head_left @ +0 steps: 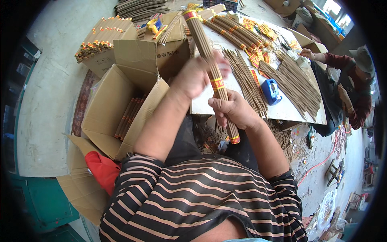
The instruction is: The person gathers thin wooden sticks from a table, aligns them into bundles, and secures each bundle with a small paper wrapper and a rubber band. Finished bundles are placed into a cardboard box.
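Observation:
A long bundle of brown incense sticks slants before me, wrapped with red and yellow bands at its top, middle and lower end. Around its lower half, the fingers and thumb of my right hand are closed. My left hand is at the upper half of the bundle, against or around it; motion smears its fingers, so their grip is unclear. Loose incense sticks lie on the white table just beyond my right hand, beside a blue tape dispenser.
An open cardboard box at my left holds several banded bundles. More finished bundles are stacked behind it. Yellow tape rolls sit on another box. Across the table, a co-worker in dark red sleeves sits near more loose sticks.

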A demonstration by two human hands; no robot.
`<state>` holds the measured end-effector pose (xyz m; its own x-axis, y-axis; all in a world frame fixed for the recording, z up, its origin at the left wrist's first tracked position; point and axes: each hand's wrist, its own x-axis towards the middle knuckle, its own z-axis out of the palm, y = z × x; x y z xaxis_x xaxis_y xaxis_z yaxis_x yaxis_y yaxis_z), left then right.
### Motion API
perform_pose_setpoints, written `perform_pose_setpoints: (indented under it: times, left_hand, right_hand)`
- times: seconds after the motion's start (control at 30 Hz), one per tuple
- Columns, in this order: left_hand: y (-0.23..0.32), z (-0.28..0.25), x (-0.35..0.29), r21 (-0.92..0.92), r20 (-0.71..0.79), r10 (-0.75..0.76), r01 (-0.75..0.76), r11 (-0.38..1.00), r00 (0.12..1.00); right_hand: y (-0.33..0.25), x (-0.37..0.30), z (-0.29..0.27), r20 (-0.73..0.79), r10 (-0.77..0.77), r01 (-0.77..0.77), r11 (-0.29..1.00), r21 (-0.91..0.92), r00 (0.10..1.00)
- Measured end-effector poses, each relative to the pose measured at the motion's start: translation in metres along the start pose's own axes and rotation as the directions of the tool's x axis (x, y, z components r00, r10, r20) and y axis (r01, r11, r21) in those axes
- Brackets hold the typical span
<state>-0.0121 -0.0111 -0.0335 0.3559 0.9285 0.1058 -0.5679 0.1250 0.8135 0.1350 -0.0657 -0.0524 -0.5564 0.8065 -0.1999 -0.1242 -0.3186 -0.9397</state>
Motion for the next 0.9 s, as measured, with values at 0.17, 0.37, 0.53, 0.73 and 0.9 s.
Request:
perform_pose_setpoints:
  times: [0.17,0.37,0.53,0.73,0.9]
  left_hand:
    - [-0.027,-0.019,-0.009,-0.173,-0.056,-0.098,0.087,0.981,0.994]
    - [-0.026,-0.028,-0.015,-0.241,-0.214,-0.015,-0.038,0.97,0.977]
    - [-0.025,-0.036,-0.013,-0.282,-0.345,-0.055,-0.047,0.958,0.937]
    - [-0.016,-0.045,-0.012,-0.323,-0.349,-0.055,-0.065,0.944,0.935]
    - [-0.015,-0.051,-0.012,-0.331,-0.342,-0.1,-0.02,0.944,0.934]
  right_hand:
    - [0.007,0.011,-0.013,0.126,0.056,-0.064,0.996,0.062,0.99]
    - [0.028,0.013,0.008,0.116,0.209,-0.211,0.977,0.004,0.971]
    - [0.032,0.016,0.025,-0.075,0.142,-0.155,0.965,-0.211,0.987]
    - [0.024,0.019,0.037,-0.077,0.179,-0.188,0.972,-0.144,0.981]
    - [0.024,0.018,0.042,-0.1,0.188,-0.203,0.966,-0.161,0.977]
